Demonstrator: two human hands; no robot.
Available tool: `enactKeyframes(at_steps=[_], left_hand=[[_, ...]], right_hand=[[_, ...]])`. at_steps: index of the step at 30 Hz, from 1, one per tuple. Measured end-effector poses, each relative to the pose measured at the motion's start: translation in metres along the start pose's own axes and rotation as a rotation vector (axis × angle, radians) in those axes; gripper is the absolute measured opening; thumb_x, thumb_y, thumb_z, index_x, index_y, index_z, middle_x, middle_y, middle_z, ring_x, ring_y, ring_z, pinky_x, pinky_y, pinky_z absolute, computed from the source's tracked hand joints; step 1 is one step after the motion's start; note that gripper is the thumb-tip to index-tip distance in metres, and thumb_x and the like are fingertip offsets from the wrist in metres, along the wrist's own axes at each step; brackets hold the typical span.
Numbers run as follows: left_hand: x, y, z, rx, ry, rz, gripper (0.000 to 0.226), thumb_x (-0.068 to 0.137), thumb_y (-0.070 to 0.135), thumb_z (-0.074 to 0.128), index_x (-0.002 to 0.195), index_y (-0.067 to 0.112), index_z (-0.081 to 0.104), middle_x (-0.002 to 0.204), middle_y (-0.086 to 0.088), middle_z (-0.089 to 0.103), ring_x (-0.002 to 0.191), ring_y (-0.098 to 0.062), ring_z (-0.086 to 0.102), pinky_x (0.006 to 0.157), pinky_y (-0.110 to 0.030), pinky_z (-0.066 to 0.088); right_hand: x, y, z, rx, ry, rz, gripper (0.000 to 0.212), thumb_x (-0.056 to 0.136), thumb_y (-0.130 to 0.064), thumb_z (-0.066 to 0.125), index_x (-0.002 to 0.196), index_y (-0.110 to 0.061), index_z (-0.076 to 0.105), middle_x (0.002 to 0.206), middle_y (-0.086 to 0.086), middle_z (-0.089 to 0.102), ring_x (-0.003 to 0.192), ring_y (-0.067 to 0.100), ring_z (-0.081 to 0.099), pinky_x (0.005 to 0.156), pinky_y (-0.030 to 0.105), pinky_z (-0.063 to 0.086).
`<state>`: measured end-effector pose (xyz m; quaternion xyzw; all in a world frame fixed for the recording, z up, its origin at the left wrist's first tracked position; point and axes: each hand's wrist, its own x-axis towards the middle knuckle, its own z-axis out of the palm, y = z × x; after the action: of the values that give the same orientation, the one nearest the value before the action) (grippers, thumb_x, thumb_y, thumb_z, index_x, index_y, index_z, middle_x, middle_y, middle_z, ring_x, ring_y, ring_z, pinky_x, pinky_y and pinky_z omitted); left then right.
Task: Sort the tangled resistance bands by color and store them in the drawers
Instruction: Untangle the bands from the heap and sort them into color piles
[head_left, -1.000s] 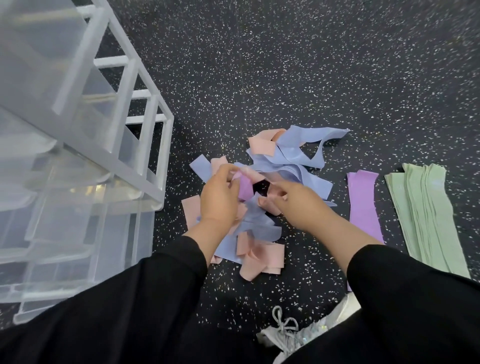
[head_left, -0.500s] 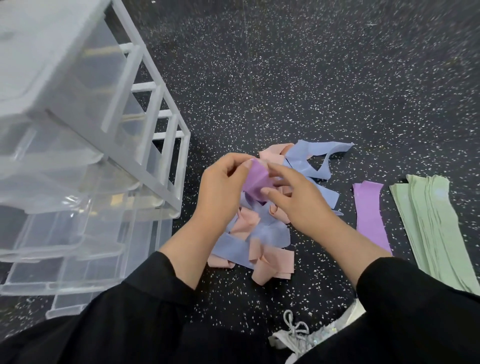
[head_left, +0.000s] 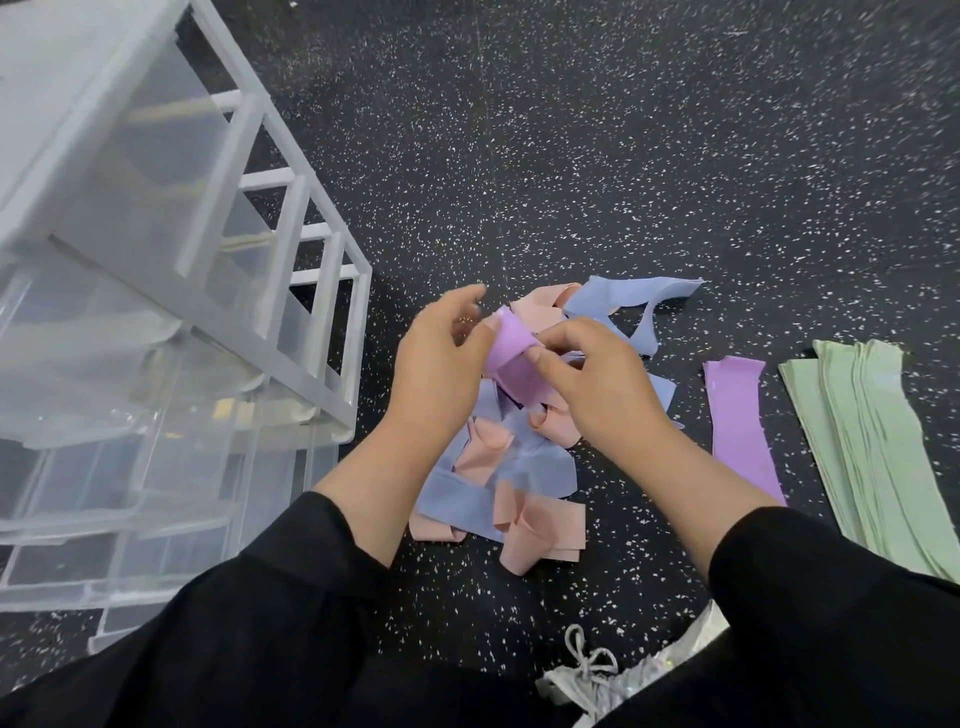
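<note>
Both my hands hold one folded purple band (head_left: 511, 361) just above a tangled pile (head_left: 511, 467) of blue and pink bands on the floor. My left hand (head_left: 441, 364) pinches its left edge between thumb and fingers. My right hand (head_left: 597, 384) pinches its right side with thumb and forefinger. A flat purple band (head_left: 740, 421) lies to the right of the pile. Further right lies a neat stack of green bands (head_left: 872, 447). The clear plastic drawer unit (head_left: 156, 312) in its white frame stands at the left.
The floor (head_left: 571, 156) is black rubber with white flecks. A grey laced shoe (head_left: 602, 680) shows at the bottom, below my right forearm. Several drawers of the unit look pulled partly out toward me.
Both hands have lifted the purple band up out of the pile and spread it a little between them. The view has shifted, so the drawer unit looks nearer.
</note>
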<state>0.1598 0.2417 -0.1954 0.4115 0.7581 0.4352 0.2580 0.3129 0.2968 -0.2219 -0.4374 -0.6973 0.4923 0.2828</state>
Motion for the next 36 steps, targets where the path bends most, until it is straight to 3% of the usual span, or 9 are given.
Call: enactKeyframes(at_steps=[4, 6, 9, 13, 20, 24, 28, 31, 36], left_hand=[[-0.007, -0.01, 0.0, 0.153, 0.004, 0.205, 0.022, 0.099, 0.021, 0.061, 0.12, 0.023, 0.07, 0.121, 0.005, 0.062, 0.113, -0.004, 0.057, 0.101, -0.023, 0.044], [-0.013, -0.013, 0.002, 0.23, 0.001, 0.331, 0.038, 0.095, 0.016, 0.066, 0.133, 0.018, 0.063, 0.135, -0.002, 0.055, 0.127, -0.009, 0.05, 0.11, -0.018, 0.034], [-0.015, -0.018, 0.006, 0.309, 0.027, 0.373, 0.047, 0.091, 0.017, 0.069, 0.137, 0.018, 0.059, 0.143, -0.009, 0.049, 0.133, -0.022, 0.047, 0.114, -0.034, 0.037], [-0.013, -0.022, 0.009, 0.386, -0.022, 0.382, 0.035, 0.088, 0.024, 0.066, 0.122, 0.018, 0.071, 0.135, -0.01, 0.058, 0.122, -0.031, 0.056, 0.101, -0.053, 0.047], [-0.012, -0.026, 0.009, 0.349, 0.0, 0.302, 0.029, 0.094, 0.025, 0.061, 0.117, 0.018, 0.078, 0.117, -0.002, 0.069, 0.108, -0.025, 0.061, 0.097, -0.037, 0.047], [-0.013, -0.023, 0.002, 0.184, 0.034, 0.203, 0.019, 0.099, 0.021, 0.065, 0.112, 0.018, 0.079, 0.117, 0.006, 0.059, 0.111, -0.019, 0.059, 0.096, -0.034, 0.048], [-0.013, -0.011, -0.01, 0.049, -0.024, 0.031, 0.029, 0.098, 0.028, 0.063, 0.091, 0.001, 0.071, 0.087, -0.001, 0.062, 0.076, -0.013, 0.054, 0.074, -0.035, 0.044], [-0.019, 0.007, -0.022, -0.121, -0.077, -0.063, 0.03, 0.097, 0.031, 0.059, 0.089, 0.005, 0.073, 0.081, -0.02, 0.065, 0.073, -0.016, 0.055, 0.071, -0.041, 0.052], [-0.037, 0.045, -0.039, -0.427, -0.086, -0.228, 0.032, 0.103, 0.011, 0.055, 0.08, 0.012, 0.077, 0.086, -0.012, 0.078, 0.077, -0.025, 0.074, 0.079, -0.043, 0.064]], right_hand=[[0.003, 0.003, -0.001, -0.002, 0.011, 0.033, 0.009, 0.096, -0.026, 0.066, 0.092, -0.018, 0.069, 0.097, -0.008, 0.063, 0.084, 0.008, 0.056, 0.059, 0.012, 0.041], [0.004, 0.002, -0.002, 0.007, 0.011, 0.036, 0.009, 0.096, -0.026, 0.065, 0.093, -0.02, 0.07, 0.094, -0.012, 0.064, 0.085, 0.006, 0.058, 0.062, 0.009, 0.041], [0.003, 0.002, -0.003, 0.051, -0.015, 0.061, 0.008, 0.096, -0.026, 0.065, 0.092, -0.022, 0.071, 0.088, -0.011, 0.069, 0.082, 0.008, 0.06, 0.063, 0.012, 0.044], [0.003, 0.001, -0.002, 0.125, -0.036, 0.106, 0.011, 0.096, -0.027, 0.065, 0.088, -0.022, 0.07, 0.087, 0.009, 0.071, 0.072, 0.013, 0.057, 0.051, 0.02, 0.045], [0.004, 0.004, 0.001, 0.1, -0.052, 0.088, 0.012, 0.096, -0.023, 0.067, 0.084, -0.022, 0.072, 0.078, 0.0, 0.07, 0.064, 0.007, 0.053, 0.052, 0.018, 0.045], [0.007, 0.008, 0.002, -0.016, -0.018, 0.09, 0.014, 0.095, -0.025, 0.066, 0.108, -0.026, 0.072, 0.105, -0.009, 0.071, 0.088, 0.006, 0.062, 0.079, 0.02, 0.048], [0.005, 0.001, 0.0, -0.037, -0.07, 0.004, 0.041, 0.094, -0.025, 0.069, 0.134, -0.025, 0.061, 0.129, -0.014, 0.058, 0.108, -0.001, 0.055, 0.088, 0.005, 0.037], [-0.003, -0.01, 0.001, -0.042, -0.092, -0.059, 0.042, 0.092, -0.029, 0.071, 0.133, -0.03, 0.061, 0.131, -0.018, 0.056, 0.117, 0.0, 0.053, 0.101, 0.023, 0.042], [-0.025, -0.033, 0.002, -0.098, -0.111, -0.165, 0.044, 0.09, -0.042, 0.069, 0.132, -0.031, 0.06, 0.126, -0.018, 0.058, 0.117, 0.004, 0.056, 0.102, 0.038, 0.048]])
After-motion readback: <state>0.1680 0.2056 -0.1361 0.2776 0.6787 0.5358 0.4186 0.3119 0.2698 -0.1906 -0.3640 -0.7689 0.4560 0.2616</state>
